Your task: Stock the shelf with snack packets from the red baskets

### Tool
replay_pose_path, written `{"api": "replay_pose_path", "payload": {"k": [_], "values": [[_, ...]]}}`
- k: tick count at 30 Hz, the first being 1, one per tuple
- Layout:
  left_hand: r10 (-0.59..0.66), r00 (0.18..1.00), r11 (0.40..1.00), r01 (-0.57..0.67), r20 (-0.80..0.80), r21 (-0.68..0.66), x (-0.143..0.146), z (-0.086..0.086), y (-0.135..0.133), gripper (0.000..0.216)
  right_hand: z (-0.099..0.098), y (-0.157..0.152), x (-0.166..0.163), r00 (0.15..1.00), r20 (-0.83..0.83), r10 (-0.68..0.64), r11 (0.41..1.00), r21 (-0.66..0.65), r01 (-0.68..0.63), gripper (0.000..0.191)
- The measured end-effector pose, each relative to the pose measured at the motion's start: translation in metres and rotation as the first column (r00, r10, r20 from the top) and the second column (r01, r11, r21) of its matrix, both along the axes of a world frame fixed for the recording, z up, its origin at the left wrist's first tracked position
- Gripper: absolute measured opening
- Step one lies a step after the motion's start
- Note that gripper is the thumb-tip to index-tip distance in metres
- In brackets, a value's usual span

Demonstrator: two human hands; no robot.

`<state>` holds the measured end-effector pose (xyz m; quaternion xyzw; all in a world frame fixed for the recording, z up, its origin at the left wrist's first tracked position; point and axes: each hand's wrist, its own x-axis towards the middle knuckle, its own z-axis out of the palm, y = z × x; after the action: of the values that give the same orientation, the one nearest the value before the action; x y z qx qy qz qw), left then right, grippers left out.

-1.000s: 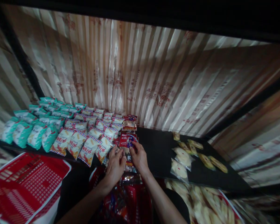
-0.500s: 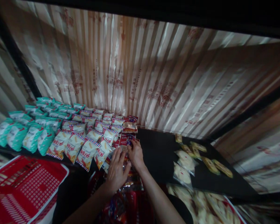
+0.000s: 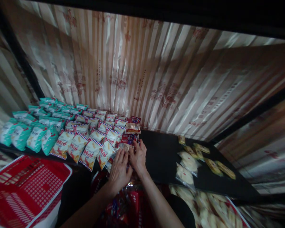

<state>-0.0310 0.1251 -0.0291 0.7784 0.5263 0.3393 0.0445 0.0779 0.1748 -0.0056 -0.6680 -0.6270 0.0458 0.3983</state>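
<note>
With the left hand (image 3: pixel 120 169) open and the right hand (image 3: pixel 138 158) bent (whether it grips, I cannot tell), light, even pressure should suit the red packet (image 3: pixel 128 138) just below the frame's centre, beside white bags (image 3: pixel 89 154) on the shelf (image 3: pixel 159 158).

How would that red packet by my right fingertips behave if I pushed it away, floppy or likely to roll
The red packet would probably flex, since its wrapper looks like thin film. Its flattish shape makes rolling unlikely. Pushed back, it might bunch against the red-and-tan packet just behind it.
</note>
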Motion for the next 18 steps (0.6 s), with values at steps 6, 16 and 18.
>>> {"api": "replay_pose_path", "payload": {"k": [6, 16, 18], "values": [[-0.218, 0.959, 0.972, 0.197, 0.183, 0.128, -0.014, -0.001, -0.048, 0.034, 0.003, -0.067, 0.014, 0.982, -0.164, 0.096, 0.987, 0.144, -0.072, 0.033], [-0.363, 0.931, 0.704, 0.244, -0.043, -0.667, -0.026, -0.078, -0.118, 0.039, -0.079, -0.173, 0.023, 0.932, -0.353, -0.084, 0.951, -0.309, -0.031, 0.031], [-0.251, 0.958, 0.647, 0.057, -0.141, -0.760, -0.031, -0.096, -0.114, 0.051, -0.109, -0.182, 0.014, 0.950, -0.311, -0.013, 0.810, -0.561, -0.173, 0.029]]}}
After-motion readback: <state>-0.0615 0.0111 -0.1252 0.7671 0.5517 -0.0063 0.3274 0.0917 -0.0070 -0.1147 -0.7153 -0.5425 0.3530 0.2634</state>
